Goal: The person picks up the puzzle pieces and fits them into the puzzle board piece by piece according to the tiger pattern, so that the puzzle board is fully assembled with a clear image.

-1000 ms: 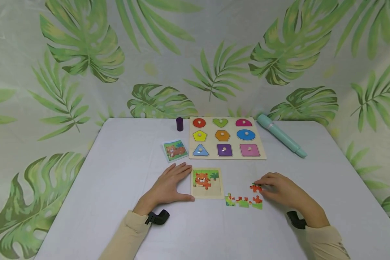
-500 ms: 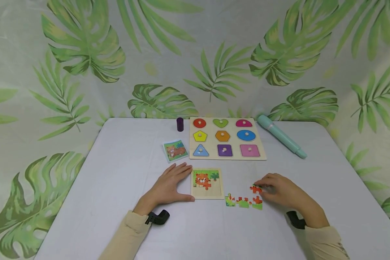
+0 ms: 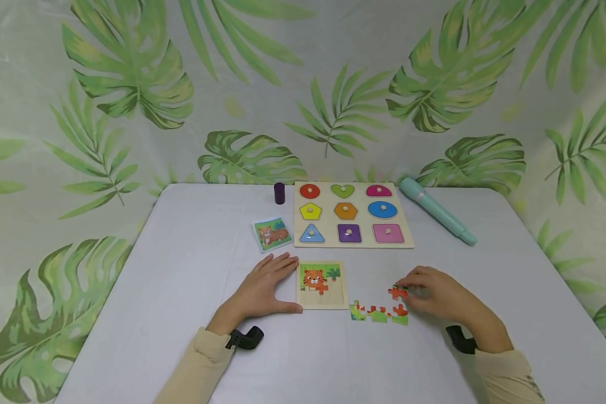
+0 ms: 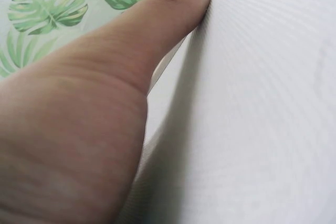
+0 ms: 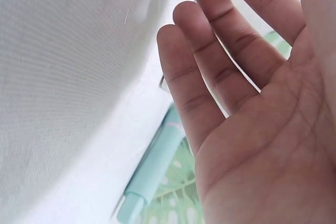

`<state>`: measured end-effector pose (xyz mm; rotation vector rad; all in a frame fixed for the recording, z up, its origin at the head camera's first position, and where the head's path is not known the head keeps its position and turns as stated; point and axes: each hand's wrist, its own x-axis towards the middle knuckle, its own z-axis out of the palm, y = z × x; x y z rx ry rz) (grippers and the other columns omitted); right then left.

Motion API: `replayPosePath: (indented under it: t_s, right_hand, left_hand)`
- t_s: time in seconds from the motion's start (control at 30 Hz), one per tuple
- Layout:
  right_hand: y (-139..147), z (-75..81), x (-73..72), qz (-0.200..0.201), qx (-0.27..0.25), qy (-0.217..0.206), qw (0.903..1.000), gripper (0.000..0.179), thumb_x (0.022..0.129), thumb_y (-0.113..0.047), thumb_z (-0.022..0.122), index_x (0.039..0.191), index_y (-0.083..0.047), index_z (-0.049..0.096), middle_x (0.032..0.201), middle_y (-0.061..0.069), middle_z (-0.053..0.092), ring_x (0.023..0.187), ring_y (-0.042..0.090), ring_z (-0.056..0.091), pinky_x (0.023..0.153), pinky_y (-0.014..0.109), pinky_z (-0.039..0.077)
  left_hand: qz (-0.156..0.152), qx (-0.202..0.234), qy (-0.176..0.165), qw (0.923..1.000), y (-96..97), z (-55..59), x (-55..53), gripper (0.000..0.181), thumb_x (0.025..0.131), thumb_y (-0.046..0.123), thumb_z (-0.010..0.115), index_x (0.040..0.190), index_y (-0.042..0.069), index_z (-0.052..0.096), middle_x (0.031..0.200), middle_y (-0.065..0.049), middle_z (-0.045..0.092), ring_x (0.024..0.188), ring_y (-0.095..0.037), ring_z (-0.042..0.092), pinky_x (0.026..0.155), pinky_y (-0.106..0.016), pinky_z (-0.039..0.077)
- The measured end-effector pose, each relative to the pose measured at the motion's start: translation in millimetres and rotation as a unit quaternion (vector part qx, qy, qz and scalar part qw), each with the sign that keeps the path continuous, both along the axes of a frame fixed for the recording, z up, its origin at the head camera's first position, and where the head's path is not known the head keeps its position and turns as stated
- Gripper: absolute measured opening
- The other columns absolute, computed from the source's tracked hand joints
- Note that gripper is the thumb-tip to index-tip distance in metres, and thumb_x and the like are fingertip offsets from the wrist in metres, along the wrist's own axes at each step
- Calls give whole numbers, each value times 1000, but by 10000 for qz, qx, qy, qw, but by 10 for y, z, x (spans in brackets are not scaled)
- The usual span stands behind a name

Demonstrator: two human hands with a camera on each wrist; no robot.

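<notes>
My left hand (image 3: 262, 290) lies spread at the left side of a square wooden puzzle tray (image 3: 337, 300). Its thumb touches the near left corner and its fingertips meet the far left edge. Inside the tray sits a partly assembled tiger picture (image 3: 313, 278). To the right, my right hand (image 3: 434, 290) pinches a red-orange jigsaw piece (image 3: 397, 293) between thumb and fingers, at table level. Several loose pieces lie just nearer, among them a green-and-red one (image 3: 377, 315). In the right wrist view the fingers (image 5: 181, 72) hide the held piece.
Behind the tray lies a shape board (image 3: 353, 217) with knobbed coloured shapes. Left of it are a tiger picture card (image 3: 272, 233) and a dark purple cylinder (image 3: 279, 193). A mint-green marker-like stick (image 3: 436, 211) lies at the back right. A leaf-patterned cloth (image 3: 252, 157) hangs behind.
My right hand shifts only very slightly while staying at the red-orange jigsaw piece. My left hand, the tray and the loose pieces stay where they were.
</notes>
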<state>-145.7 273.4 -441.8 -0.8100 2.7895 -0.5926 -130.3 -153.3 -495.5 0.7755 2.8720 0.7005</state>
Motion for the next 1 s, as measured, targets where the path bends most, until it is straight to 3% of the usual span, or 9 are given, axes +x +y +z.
replayPosePath:
  t_s: [0.67, 1.0]
  right_hand:
    - [-73, -2, -16, 128, -249, 396, 9988, 31, 86, -15, 83, 117, -17, 79, 104, -10, 66, 95, 14, 63, 81, 37, 61]
    - [-241, 53, -75, 193, -275, 336, 9989, 30, 87, -16, 82, 117, -17, 78, 105, -8, 67, 96, 14, 64, 83, 37, 63]
  left_hand:
    - [12, -32, -14, 10000, 6, 19, 8, 107, 79, 71, 76, 161, 13, 38, 166, 0, 37, 159, -20, 22, 132, -44, 9]
    - [12, 7, 11, 10000, -1, -6, 1, 108, 78, 73, 75, 160, 13, 38, 166, 0, 37, 159, -20, 22, 132, -45, 10]
